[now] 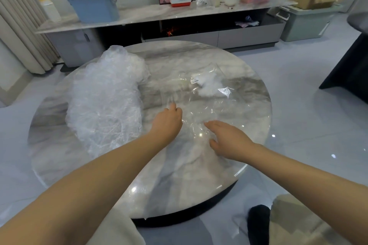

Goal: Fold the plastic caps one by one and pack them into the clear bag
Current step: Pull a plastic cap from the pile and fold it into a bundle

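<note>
A big heap of crumpled clear plastic caps lies on the left half of the round marble table. A flat clear bag with a small barcode label lies at the table's middle and right, and a few white folded caps show inside it. My left hand reaches over the bag's near left edge with its fingers curled down onto the film, and whether it pinches the film is unclear. To its right, my right hand lies flat with straight fingers on the bag's near part.
Behind the table runs a low TV console with a blue lidded bin, a framed picture, a white and red box and bags. A green storage tub stands on the floor at the right. My knees show at the bottom.
</note>
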`<action>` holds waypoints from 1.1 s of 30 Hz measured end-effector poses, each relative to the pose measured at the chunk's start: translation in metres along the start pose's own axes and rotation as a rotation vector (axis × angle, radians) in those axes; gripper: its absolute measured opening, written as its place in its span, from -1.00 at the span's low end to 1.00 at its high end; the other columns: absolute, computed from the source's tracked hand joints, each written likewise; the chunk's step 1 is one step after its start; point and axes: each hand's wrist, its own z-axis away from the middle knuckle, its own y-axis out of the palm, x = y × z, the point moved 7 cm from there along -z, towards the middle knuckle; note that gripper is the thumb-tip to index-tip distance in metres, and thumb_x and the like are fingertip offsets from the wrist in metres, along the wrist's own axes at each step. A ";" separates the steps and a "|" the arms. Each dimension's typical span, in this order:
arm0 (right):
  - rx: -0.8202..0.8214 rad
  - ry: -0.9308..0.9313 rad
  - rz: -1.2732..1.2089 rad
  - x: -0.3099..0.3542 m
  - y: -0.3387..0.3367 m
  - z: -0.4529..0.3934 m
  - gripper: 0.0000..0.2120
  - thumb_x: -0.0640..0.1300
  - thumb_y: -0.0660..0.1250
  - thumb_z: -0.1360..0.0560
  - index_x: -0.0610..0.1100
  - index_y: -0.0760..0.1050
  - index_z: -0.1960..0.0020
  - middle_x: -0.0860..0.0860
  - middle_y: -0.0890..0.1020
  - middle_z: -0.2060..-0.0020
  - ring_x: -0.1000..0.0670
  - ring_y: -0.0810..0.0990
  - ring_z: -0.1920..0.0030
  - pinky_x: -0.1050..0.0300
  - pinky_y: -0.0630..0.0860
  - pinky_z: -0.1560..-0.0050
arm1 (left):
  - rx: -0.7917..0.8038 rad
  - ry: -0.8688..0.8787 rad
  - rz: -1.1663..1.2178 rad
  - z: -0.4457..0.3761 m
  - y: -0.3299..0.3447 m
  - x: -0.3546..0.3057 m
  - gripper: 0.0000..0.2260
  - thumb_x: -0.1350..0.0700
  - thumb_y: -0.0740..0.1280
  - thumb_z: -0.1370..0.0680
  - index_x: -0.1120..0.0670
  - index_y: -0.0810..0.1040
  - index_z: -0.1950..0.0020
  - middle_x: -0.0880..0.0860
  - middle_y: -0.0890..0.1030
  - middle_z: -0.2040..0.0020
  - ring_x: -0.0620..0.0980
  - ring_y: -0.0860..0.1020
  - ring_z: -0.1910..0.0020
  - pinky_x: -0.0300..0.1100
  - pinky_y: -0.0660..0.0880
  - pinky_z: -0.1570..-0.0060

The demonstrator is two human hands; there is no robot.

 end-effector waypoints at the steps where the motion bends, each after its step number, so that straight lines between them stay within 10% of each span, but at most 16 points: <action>1: 0.006 -0.027 0.050 0.000 -0.001 -0.002 -0.46 -0.08 0.16 -0.58 -0.06 0.12 -0.52 0.01 0.25 -0.47 0.00 0.18 -0.47 0.11 0.22 -0.40 | -0.005 -0.003 0.005 -0.004 0.000 -0.001 -0.88 0.25 0.17 -0.58 0.18 0.39 -0.11 0.16 0.40 -0.18 0.12 0.50 0.13 -0.10 0.24 0.33; 18: 0.011 -0.219 0.178 0.068 0.002 -0.012 -0.45 -0.04 0.14 -0.61 -0.07 0.06 -0.54 -0.02 0.11 -0.53 0.02 0.07 -0.51 0.16 0.08 -0.42 | 0.056 -0.063 0.002 0.059 -0.010 0.021 -0.62 -0.02 0.14 -0.60 0.13 0.27 -0.36 0.12 0.33 -0.31 0.11 0.36 -0.23 -0.09 0.34 -0.05; 26: 0.056 -0.328 0.206 0.116 0.031 -0.030 -0.44 -0.01 0.14 -0.60 -0.07 0.06 -0.54 -0.04 0.11 -0.53 0.01 0.08 -0.51 0.17 0.06 -0.43 | 0.323 -0.288 0.060 0.111 0.030 0.078 -0.36 0.02 0.15 -0.60 0.08 -0.15 -0.55 0.27 -0.16 -0.52 0.26 -0.11 -0.51 0.20 0.11 -0.40; 33: 0.043 -0.412 0.228 0.139 0.042 -0.037 -0.42 0.02 0.19 -0.58 -0.03 0.08 -0.53 -0.04 0.17 -0.51 0.02 0.13 -0.50 0.20 0.05 -0.42 | 0.269 -0.171 0.268 0.128 0.041 0.084 -0.48 0.18 0.14 -0.57 0.07 0.07 -0.52 0.13 0.36 -0.34 0.14 0.33 -0.27 -0.06 0.36 -0.16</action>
